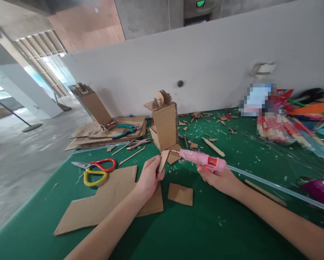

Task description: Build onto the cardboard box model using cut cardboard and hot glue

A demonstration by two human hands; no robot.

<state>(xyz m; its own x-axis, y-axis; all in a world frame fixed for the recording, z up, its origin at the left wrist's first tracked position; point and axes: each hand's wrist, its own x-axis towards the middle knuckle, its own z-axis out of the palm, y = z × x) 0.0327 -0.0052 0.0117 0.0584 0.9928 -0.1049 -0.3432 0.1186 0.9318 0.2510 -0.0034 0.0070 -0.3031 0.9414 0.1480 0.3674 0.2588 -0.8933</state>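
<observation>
My left hand (149,177) is closed on a small cardboard piece (163,160), held upright just above the green table (205,224). My right hand (215,177) grips a pink hot glue gun (201,159) with its nozzle pointing left, close to the top of that piece. A clear glue stick (272,187) sticks out of the gun's back toward the right. Just behind both hands stands a tall cardboard box model (165,124) with cardboard discs on top.
A large flat cardboard sheet (102,204) and a small cardboard square (180,194) lie near my arms. Red and yellow scissors (97,169) lie to the left. Stacked cardboard and pliers (125,130) are at the back left, packs of sticks (275,130) at the right, scraps scattered about.
</observation>
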